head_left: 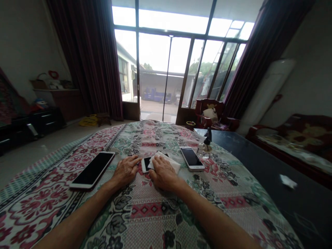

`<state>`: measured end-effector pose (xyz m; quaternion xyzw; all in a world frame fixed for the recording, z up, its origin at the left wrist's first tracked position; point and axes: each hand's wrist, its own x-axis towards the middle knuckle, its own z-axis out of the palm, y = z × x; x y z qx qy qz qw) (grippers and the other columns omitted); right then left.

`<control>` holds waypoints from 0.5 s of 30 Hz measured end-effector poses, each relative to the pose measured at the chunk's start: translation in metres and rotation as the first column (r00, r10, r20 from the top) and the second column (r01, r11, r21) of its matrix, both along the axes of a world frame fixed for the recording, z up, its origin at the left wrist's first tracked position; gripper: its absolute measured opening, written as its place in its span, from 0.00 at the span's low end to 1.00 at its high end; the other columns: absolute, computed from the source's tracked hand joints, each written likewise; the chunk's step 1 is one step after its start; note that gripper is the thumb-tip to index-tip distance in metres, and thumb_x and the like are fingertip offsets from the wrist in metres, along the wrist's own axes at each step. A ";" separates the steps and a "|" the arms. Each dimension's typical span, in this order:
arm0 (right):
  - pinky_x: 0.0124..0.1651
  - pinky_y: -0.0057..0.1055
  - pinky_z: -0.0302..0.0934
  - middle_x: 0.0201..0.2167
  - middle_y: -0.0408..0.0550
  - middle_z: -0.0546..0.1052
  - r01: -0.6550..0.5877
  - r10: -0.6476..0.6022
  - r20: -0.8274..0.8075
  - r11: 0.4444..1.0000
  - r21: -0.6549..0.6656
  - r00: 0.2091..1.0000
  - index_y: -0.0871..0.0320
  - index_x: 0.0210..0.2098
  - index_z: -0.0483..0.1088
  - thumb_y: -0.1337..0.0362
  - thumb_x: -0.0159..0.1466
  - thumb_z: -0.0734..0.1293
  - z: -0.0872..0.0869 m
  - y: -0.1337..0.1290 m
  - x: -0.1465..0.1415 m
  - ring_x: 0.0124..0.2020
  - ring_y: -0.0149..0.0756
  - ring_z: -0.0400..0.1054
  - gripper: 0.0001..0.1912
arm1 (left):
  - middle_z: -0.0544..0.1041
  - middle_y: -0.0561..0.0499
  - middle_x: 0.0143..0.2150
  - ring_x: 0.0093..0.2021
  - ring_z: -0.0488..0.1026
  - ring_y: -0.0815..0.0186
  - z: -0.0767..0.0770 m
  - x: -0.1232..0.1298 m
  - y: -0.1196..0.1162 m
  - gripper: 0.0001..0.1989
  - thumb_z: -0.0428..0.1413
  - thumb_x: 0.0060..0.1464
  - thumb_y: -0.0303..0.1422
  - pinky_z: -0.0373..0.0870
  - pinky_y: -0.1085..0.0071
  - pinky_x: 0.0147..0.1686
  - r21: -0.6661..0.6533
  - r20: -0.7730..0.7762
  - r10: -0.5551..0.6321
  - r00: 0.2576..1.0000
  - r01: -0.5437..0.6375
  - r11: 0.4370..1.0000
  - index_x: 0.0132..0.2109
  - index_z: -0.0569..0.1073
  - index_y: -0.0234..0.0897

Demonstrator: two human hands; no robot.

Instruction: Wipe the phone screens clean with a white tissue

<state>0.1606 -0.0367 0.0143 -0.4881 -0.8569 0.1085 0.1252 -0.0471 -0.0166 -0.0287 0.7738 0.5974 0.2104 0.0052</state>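
The right hand [164,174] lies open on a white cloth [168,162], and the cloth sits on a phone [146,164]. The left hand [126,170], loose and holding nothing, is just beside that phone. A big phone [92,170] and a small phone [192,158] lie on the flowery counter [145,214].

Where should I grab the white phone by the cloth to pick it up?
Come from straight above and pinch the phone by its two long edges. It lies flat, screen up, on the tablecloth, so there's no gap to slide fingers under, but those long sides are easy to reach. Your right hand is the closer of your hands.
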 end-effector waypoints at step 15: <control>0.66 0.46 0.48 0.63 0.58 0.64 -0.132 0.134 -0.013 0.988 0.082 0.991 0.60 0.58 0.65 0.59 0.69 0.56 -0.003 0.018 0.005 0.66 0.45 0.53 0.22 | 0.70 0.49 0.63 0.62 0.64 0.58 0.002 -0.001 0.000 0.22 0.47 0.59 0.29 0.59 0.58 0.61 -0.034 0.013 0.004 1.000 -0.004 0.999 0.58 0.72 0.44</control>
